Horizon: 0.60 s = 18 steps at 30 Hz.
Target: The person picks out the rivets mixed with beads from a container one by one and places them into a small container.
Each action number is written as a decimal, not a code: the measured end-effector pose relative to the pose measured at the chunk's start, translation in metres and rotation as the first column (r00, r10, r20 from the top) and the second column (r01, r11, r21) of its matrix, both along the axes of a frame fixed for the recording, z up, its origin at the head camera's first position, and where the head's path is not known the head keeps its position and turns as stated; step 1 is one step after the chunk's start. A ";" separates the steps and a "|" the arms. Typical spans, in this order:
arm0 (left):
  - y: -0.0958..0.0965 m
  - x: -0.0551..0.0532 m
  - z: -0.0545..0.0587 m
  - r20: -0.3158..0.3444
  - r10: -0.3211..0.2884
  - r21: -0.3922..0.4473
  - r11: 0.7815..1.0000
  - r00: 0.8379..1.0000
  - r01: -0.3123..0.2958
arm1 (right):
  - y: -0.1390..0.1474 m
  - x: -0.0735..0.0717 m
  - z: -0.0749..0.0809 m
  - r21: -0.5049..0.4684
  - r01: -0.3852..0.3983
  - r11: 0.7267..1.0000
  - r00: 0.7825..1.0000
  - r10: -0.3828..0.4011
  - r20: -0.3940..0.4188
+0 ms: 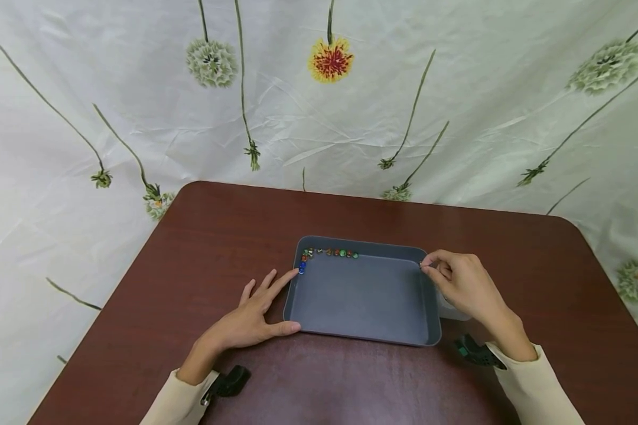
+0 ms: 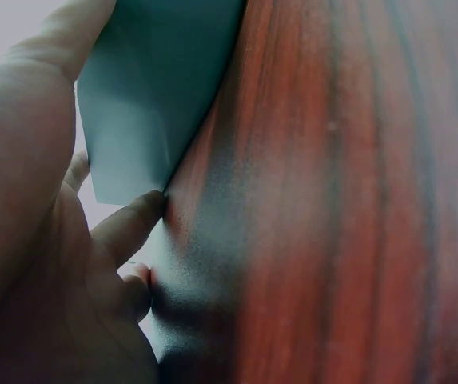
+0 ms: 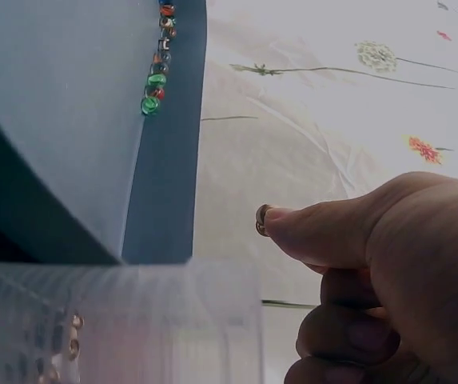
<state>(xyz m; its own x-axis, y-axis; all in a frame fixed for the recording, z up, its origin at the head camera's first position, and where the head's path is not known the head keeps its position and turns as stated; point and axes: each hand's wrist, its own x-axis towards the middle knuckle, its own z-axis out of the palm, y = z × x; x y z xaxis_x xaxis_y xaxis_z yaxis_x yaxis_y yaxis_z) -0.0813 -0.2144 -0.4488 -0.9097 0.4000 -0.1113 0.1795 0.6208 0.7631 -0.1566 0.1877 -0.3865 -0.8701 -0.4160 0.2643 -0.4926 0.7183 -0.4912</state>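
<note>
A grey rectangular tray [image 1: 361, 295] lies on the table. Glass marbles [image 1: 342, 253] of several colours line its far edge and bend round the far left corner, with blue ones on the left side. My left hand [image 1: 250, 319] rests against the tray's left side, fingers spread and fairly straight, fingertips touching the rim. Over the tray's far right corner, my right hand [image 1: 462, 283] pinches a marble [image 3: 262, 220] between thumb and forefinger; the other fingers are curled. Beneath that hand stands a clear plastic container [image 3: 173, 320] holding more marbles, partly hidden in the head view.
The dark reddish-brown table [image 1: 244, 218] has rounded far corners. Behind it hangs a pale cloth [image 1: 298, 118] printed with flowers. The container stands close against the tray's right side. Each wrist wears a black camera [image 1: 233, 381].
</note>
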 end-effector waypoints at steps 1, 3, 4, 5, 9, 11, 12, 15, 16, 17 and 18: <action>0.000 0.000 0.000 -0.001 0.001 0.000 1.000 1.000 -0.001 | 0.001 0.000 0.000 0.002 0.002 1.000 1.000 -0.002 0.001; 0.000 0.000 0.001 -0.001 0.000 -0.002 1.000 1.000 0.000 | 0.004 0.000 0.001 0.011 0.008 1.000 1.000 -0.008 -0.003; 0.000 0.000 0.001 0.001 0.000 -0.002 1.000 1.000 0.000 | 0.005 0.000 0.002 0.018 0.012 1.000 1.000 -0.011 -0.006; 0.000 0.000 0.001 0.003 -0.001 -0.003 1.000 1.000 0.001 | 0.007 0.001 0.002 0.025 0.013 1.000 1.000 -0.013 -0.012; 0.001 0.000 0.000 0.009 0.000 -0.005 1.000 1.000 0.000 | 0.015 0.002 0.003 0.037 0.027 0.999 0.999 -0.026 -0.023; 0.001 0.000 0.000 0.008 0.004 -0.012 1.000 1.000 -0.004 | 0.019 0.003 0.002 0.036 0.034 0.999 0.999 -0.033 -0.024; 0.001 -0.001 0.000 0.008 0.005 -0.016 1.000 1.000 -0.005 | 0.021 0.004 0.002 0.036 0.037 0.999 0.999 -0.036 -0.023; 0.001 -0.001 0.000 0.010 0.004 -0.018 1.000 1.000 -0.004 | 0.026 0.006 0.000 0.038 0.052 0.998 0.998 -0.051 -0.030; 0.001 -0.002 0.000 0.010 0.004 -0.017 1.000 1.000 -0.003 | 0.028 0.007 0.000 0.037 0.055 0.998 0.998 -0.054 -0.033; 0.001 -0.002 0.000 0.010 0.003 -0.017 1.000 1.000 -0.003 | 0.030 0.008 0.000 0.037 0.060 0.997 0.998 -0.059 -0.038; 0.001 -0.002 0.000 0.009 0.003 -0.016 1.000 1.000 -0.002 | 0.032 0.008 0.000 0.036 0.066 0.997 0.997 -0.064 -0.042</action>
<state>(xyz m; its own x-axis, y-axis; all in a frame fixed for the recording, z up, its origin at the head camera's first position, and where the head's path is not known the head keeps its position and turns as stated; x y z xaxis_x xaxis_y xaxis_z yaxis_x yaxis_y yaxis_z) -0.0834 -0.2132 -0.4488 -0.9096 0.3958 -0.1263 0.1708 0.6334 0.7548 -0.1485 0.2196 -0.3869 -0.8844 -0.3694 0.2854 -0.4635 0.7670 -0.4437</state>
